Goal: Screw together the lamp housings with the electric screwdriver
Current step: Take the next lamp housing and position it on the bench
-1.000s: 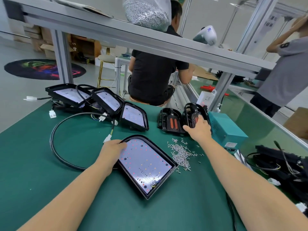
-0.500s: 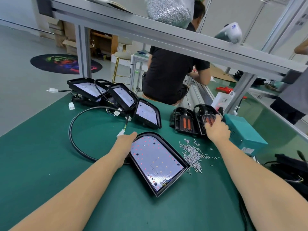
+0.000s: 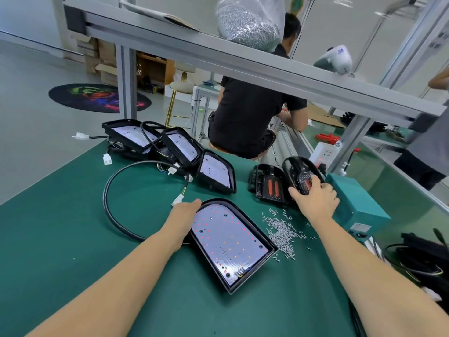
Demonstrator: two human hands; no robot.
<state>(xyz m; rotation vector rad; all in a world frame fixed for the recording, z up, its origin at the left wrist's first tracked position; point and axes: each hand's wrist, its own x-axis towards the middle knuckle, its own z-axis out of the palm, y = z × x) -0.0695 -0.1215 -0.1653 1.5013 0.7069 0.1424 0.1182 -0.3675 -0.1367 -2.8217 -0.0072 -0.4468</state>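
Left hand (image 3: 185, 216) gripping one open lamp housing (image 3: 230, 242), right hand (image 3: 315, 199) grasping one of two covers (image 3: 302, 175).

An assembly workshop: green bench (image 3: 73, 239), aluminium frame (image 3: 243, 62) overhead, loose screws (image 3: 281, 232), lamp housings (image 3: 170, 147) upper left.
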